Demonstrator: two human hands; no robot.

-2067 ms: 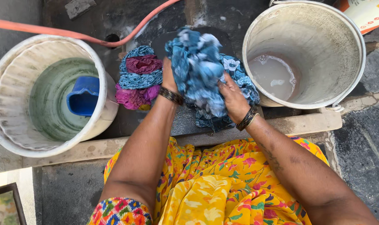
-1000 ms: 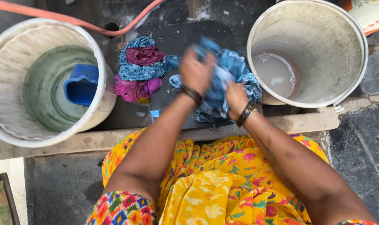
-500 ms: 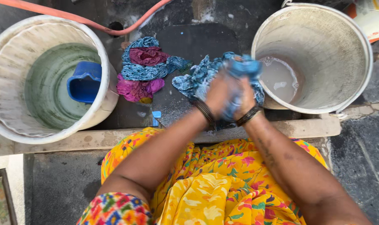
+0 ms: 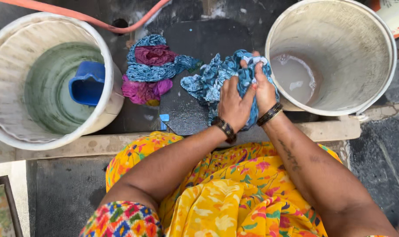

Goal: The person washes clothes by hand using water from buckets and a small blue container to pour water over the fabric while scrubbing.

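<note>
Both hands are closed on 1 blue patterned cloth, bunched on the dark washing slab directly in front of the person. The left hand clamps the nearer part of the bundle with fingers curled over it, and the right hand grips the right end, fingers wrapped up and over the fabric. The cloth lies under and just beyond both hands, and its loose length trails from them toward the left across the slab, so its long axis runs roughly left to right; neither hand is clearly nearer. A second wrung bundle of blue and magenta cloth rests to the left, apart from the hands. There are 2 pale buckets: the left bucket holds 1 blue mug, and the right bucket holds cloudy water. 1 orange hose runs behind.
</note>
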